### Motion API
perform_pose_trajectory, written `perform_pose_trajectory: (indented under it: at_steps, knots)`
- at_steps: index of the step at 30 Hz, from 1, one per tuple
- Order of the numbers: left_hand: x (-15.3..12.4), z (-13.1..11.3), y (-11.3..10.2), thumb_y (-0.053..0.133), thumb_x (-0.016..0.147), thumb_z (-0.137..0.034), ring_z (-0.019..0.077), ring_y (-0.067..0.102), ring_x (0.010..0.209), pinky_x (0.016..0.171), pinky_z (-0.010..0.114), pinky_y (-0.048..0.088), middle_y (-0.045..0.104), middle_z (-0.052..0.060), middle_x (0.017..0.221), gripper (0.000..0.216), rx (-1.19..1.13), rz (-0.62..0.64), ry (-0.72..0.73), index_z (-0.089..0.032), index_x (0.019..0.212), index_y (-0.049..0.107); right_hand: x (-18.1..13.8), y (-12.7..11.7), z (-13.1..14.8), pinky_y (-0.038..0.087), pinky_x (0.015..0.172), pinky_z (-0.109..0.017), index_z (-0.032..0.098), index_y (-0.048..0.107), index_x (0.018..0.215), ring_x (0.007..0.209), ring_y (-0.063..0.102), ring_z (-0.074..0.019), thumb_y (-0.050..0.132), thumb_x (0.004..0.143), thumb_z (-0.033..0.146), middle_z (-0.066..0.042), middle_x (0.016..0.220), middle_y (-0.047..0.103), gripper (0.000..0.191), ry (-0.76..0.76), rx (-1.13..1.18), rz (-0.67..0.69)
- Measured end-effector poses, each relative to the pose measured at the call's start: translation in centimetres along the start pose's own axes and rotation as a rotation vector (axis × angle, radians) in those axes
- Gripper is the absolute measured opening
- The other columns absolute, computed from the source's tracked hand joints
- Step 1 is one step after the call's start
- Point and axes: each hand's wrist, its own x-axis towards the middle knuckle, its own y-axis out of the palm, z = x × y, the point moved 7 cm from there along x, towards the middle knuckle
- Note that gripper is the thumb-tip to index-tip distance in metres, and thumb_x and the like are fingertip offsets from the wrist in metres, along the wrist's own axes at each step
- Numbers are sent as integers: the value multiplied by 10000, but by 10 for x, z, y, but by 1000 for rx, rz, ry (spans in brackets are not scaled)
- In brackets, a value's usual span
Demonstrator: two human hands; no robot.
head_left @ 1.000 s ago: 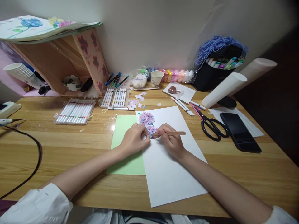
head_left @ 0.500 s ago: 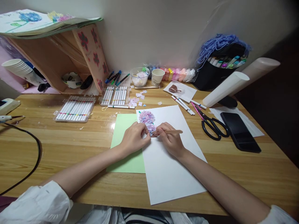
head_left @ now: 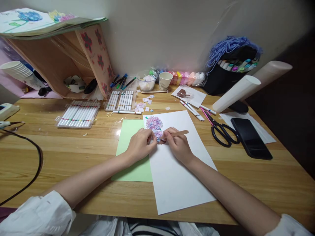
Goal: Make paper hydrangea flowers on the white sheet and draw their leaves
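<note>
A white sheet (head_left: 179,177) lies on the wooden desk, partly over a green sheet (head_left: 130,157). Near its top is a round flower of small pink and lilac paper scraps (head_left: 154,123), with a smaller cluster (head_left: 158,134) just below. My left hand (head_left: 140,146) has its fingers pinched at the left edge of the smaller cluster; what they pinch is too small to name. My right hand (head_left: 177,144) is closed on a thin wooden stick (head_left: 180,132), whose tip meets the cluster.
Loose paper scraps (head_left: 144,105), two marker trays (head_left: 78,114), a bowl (head_left: 147,81) and a paper cup (head_left: 165,80) sit behind the sheets. Black scissors (head_left: 222,132), a phone (head_left: 251,137), rolled paper (head_left: 236,93) and a marker bag (head_left: 228,77) are on the right. A black cable (head_left: 29,164) curves at left.
Both hands have stayed at the smaller cluster with only slight finger shifts. The stick has tilted a little. The view has drifted slightly.
</note>
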Motion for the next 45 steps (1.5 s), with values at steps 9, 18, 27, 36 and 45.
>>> perform_pose_trajectory:
  at_steps: [9,18,27,36,45]
  knots:
    - [-4,-4,0,579,784,-267,159,496,697,570,263,329,518,-11,645,76,54,-26,44,-197,770,553,-3,-5,0,451,653,-317,220,543,713,672,558,-165,382,973,350,-19,695,568,332,-4,45,-49]
    - [-2,-4,0,538,809,-219,154,500,701,580,261,325,533,-8,640,67,81,-30,44,-193,749,551,-2,-4,6,430,664,-325,221,524,690,673,545,-170,372,976,339,-17,665,562,344,-51,-5,-29]
    - [-1,-3,2,505,830,-239,160,508,704,580,268,319,552,-2,667,101,61,-23,1,-196,740,520,-2,-4,6,430,688,-336,223,531,692,690,543,-177,383,973,339,-22,680,576,338,-64,-22,-24]
    - [0,-2,2,510,837,-252,161,513,712,588,268,324,555,-3,672,108,46,-29,6,-197,744,517,-1,-3,8,429,685,-342,226,526,700,688,540,-183,381,972,326,-25,681,581,324,-88,-54,-20]
    - [0,2,2,462,887,-288,163,510,693,588,273,320,538,-5,654,164,33,-34,-43,-202,760,519,-1,-4,3,438,694,-344,222,550,713,707,567,-190,391,967,345,-28,699,597,323,-11,-26,-39]
